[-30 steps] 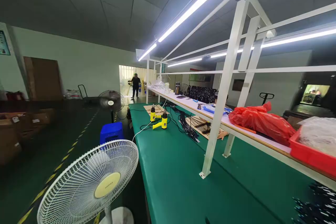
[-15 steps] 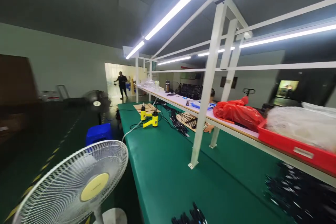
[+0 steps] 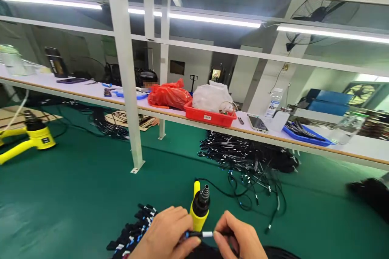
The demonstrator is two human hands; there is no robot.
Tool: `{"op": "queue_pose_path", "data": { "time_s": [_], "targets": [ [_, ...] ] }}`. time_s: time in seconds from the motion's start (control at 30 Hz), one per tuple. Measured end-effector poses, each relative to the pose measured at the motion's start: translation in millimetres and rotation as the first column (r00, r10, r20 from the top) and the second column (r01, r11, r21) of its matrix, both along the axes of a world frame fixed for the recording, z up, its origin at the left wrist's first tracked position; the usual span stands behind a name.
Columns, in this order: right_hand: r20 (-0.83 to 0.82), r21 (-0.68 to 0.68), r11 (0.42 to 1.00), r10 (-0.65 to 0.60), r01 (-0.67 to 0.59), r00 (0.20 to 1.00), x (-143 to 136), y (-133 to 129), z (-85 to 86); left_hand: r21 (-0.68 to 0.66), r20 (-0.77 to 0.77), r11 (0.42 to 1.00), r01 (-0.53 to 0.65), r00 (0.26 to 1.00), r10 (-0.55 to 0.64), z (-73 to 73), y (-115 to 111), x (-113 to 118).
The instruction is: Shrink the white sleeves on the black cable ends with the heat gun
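Note:
Low in the view, my left hand [image 3: 168, 228] and my right hand [image 3: 240, 234] are closed on a thin black cable [image 3: 196, 234]. A blue band and a white sleeve show on the stretch between my fingers. My left fingers grip the blue-banded end, while the right thumb and fingertips pinch just beyond the white sleeve. Right behind my hands stands a yellow heat gun [image 3: 200, 206], its black stepped nozzle pointing up. Beside my left hand lies a bundle of black cable ends [image 3: 130, 234] with white and blue bands. More black cable [image 3: 278, 252] lies below my right hand.
A large heap of black cables [image 3: 237, 149] spreads under the raised shelf [image 3: 170, 112]. On it stand a red tray [image 3: 209, 118], a red bag [image 3: 170, 94], a phone [image 3: 257, 123] and a blue tray [image 3: 316, 141]. A white post [image 3: 126, 68] rises at left, near another yellow heat gun [image 3: 42, 139].
The view has swung right and down from the floor fan and aisle to the bench. Both my hands, holding the cable, and the upright heat gun have come into view.

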State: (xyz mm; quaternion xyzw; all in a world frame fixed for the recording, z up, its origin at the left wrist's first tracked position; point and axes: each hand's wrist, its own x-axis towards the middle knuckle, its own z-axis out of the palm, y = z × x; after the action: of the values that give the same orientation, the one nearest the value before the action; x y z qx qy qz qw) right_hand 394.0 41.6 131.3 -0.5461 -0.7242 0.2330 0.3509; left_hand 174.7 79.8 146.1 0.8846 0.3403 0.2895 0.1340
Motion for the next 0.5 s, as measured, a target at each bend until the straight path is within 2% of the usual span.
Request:
{"op": "queue_pose_path", "data": {
  "time_s": [0.1,0.17,0.23,0.3,0.33,0.4,0.5],
  "targets": [
    [0.023,0.050,0.998,-0.039,0.037,0.999,0,6,28.6,-0.012,0.003,1.000,-0.021,1.000,0.021,10.4,14,8],
    [-0.010,0.044,0.996,-0.080,0.080,0.997,0,11,41.7,-0.039,0.008,0.999,-0.025,1.000,0.026,20.1,25,15],
    [-0.048,0.023,0.994,-0.106,0.107,0.993,2,17,47.8,-0.109,0.047,0.994,-0.016,0.999,0.021,26.8,37,18],
    [-0.099,0.008,0.988,-0.155,0.157,0.983,6,22,47.3,-0.217,0.128,0.976,-0.010,0.991,0.039,23.8,49,15],
    [-0.136,0.002,0.983,-0.184,0.186,0.973,10,24,44.9,-0.279,0.180,0.960,-0.013,0.982,0.065,16.6,55,12],
    [-0.243,-0.019,0.970,-0.239,0.242,0.940,20,25,37.0,-0.402,0.275,0.915,-0.034,0.949,0.156,-10.7,70,5],
    [-0.411,-0.070,0.950,-0.307,0.306,0.859,34,21,22.1,-0.512,0.305,0.856,-0.071,0.917,0.258,-77.4,90,2]
  ]
}}
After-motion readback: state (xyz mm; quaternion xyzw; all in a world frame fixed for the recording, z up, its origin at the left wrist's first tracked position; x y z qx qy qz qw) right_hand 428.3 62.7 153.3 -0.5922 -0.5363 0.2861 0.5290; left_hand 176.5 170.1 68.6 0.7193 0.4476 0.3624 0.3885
